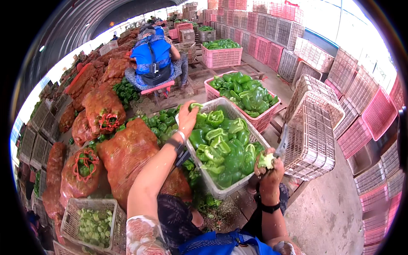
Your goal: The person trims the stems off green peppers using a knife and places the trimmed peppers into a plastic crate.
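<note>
My left hand [187, 118] is closed on a green bell pepper piece [195, 106], above the far left corner of a pale crate [217, 193]. Cut green bell peppers [233, 155], several of them hollowed, fill that crate in front of me. At its right side, my right hand [271, 175] is closed round a knife [282, 142], whose blade points up and away. A pale, seedy pepper core [266, 161] is also held in its fingers. The knife's handle is mostly hidden by the hand.
Orange mesh sacks [127, 157] of peppers crowd the left. A crate of pepper cores [94, 227] stands at the lower left. Beyond my crate is a pink crate [270, 121] of peppers. Crates [310, 144] stack up at right. A person in blue [152, 55] sits ahead.
</note>
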Tool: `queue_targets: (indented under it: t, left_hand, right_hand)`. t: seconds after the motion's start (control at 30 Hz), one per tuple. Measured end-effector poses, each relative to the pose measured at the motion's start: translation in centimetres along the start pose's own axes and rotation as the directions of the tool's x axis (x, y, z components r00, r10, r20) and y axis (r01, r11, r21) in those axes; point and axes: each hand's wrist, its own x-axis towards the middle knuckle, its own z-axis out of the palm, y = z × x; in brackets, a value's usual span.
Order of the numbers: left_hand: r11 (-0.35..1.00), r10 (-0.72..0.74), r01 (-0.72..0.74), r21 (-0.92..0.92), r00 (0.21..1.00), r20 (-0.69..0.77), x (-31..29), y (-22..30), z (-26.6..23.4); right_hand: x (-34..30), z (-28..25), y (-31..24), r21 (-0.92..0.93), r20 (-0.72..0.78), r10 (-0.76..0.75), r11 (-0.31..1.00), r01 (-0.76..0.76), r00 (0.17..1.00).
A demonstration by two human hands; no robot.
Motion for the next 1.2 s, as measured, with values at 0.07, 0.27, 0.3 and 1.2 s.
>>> queue_targets:
  t: [0.07, 0.27, 0.3, 1.2]
  left_hand:
    - [0.985, 0.133, -0.135, 0.105, 0.991, 0.030, 2.4, -1.1, 3.8]
    - [0.953, 0.049, -0.205, 0.224, 0.832, 0.553, 1.8, -3.7, 10.5]
    - [0.942, 0.126, -0.297, 0.156, 0.746, 0.654, 0.8, -1.9, 9.8]
    - [0.717, 0.125, -0.482, 0.503, 0.800, 0.587, 2.7, -12.4, 15.8]
  right_hand:
    - [-0.2, -1.3, 0.2, -0.016, -0.076, 0.004, 1.000, -0.006, 0.997]
    - [0.3, -2.7, -0.4, -0.079, -0.182, 0.022, 0.996, -0.037, 0.983]
    - [0.3, -2.8, -0.6, -0.093, -0.194, 0.004, 0.995, -0.022, 0.981]
    - [0.0, -2.8, -1.2, -0.059, -0.273, 0.057, 0.995, -0.076, 0.960]
